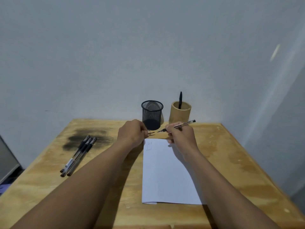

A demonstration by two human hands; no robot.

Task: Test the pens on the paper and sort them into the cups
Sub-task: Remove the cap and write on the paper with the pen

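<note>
Above the paper's [166, 171] far edge, the right hand [179, 135] grips an uncapped pen [177, 126], tip facing the left hand [132, 132], which pinches its cap [151, 132].

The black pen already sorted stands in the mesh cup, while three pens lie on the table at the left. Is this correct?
Not quite. In the head view the black pen stands in the tan cup, not the mesh cup, which holds no pen. Three pens do lie on the table at the left.
</note>
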